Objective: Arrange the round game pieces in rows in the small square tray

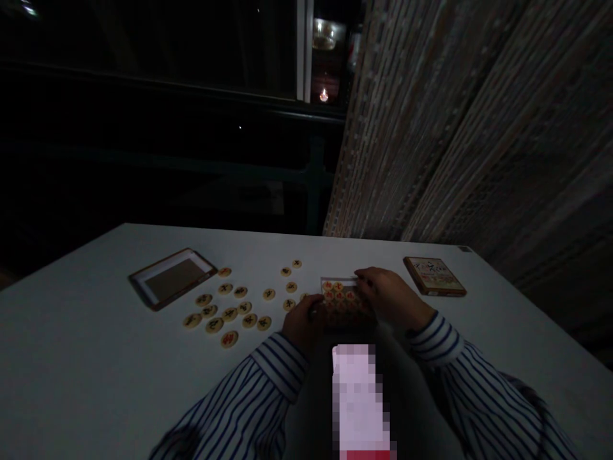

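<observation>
Darkness fills the window behind, broken by a pale upright frame (304, 54) and a few small lights, while a stringy curtain (407, 128) hangs on the right. Below stands a white desk (115, 364), dimly lit. Both hands meet at a small shallow tray (350, 283) near the middle of the desk, between the person's striped cuffs. The left hand (302, 322) is at its left side, fingers bent and the tips at the edge, with a narrow dark gap below the foremost finger. The right hand (390, 295) arches over the right side, fingers partly curled, the tips reaching the far right corner. Both touch the tray, but shadow hides the undersides, so I cannot tell how firmly either one grips or whether a piece lies under the fingers.

Inside the tray, round pieces with red characters (340, 296) sit in rows; the nearer rows are too dim to read. Left of the tray, loose round pieces (230, 314) are scattered, mostly marked in black, with a red-marked one (229, 338) nearest the person. Beyond these, to the left, rests a shallow open box (175, 281). A closed box (435, 276) with a printed top lies to the right of the right hand. Close to the person, a bright object (357, 396) is masked by coarse blocks.
</observation>
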The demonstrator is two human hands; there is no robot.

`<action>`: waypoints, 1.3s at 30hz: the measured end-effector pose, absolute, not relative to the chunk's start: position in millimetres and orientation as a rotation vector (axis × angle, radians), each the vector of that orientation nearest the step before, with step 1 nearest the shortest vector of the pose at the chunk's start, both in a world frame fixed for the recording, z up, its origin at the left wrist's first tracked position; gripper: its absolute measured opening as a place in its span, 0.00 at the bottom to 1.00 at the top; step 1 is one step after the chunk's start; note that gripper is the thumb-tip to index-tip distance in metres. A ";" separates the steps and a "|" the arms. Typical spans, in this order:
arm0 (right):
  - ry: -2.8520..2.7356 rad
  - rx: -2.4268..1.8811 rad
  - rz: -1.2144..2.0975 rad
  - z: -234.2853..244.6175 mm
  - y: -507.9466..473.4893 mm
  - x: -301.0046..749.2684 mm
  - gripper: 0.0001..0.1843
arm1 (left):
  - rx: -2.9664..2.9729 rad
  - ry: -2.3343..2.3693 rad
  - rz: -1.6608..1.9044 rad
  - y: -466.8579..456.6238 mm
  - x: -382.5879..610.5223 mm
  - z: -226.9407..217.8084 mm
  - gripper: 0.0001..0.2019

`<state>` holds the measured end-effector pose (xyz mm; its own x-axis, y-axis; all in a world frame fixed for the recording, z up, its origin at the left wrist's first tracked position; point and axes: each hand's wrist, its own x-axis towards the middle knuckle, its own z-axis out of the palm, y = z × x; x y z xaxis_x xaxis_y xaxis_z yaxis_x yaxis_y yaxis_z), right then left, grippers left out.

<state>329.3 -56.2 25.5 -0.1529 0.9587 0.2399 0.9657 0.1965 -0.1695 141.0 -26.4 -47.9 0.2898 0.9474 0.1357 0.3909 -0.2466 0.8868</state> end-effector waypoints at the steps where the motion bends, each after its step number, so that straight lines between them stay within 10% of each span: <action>1: -2.124 -1.822 -0.018 19.6 -61.5 332.1 0.18 | 1.810 1.215 0.909 -27.9 141.1 -46.4 0.12; 39: -1.790 -1.706 0.267 -46.0 -90.3 349.6 0.20 | 1.756 1.190 0.849 -38.2 140.8 -40.2 0.14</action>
<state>349.6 -90.3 -46.0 0.0504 0.9507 0.3061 0.8202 0.1355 -0.5558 140.8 -38.2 -40.2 0.3224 0.9433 0.0790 0.3818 -0.2059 0.9010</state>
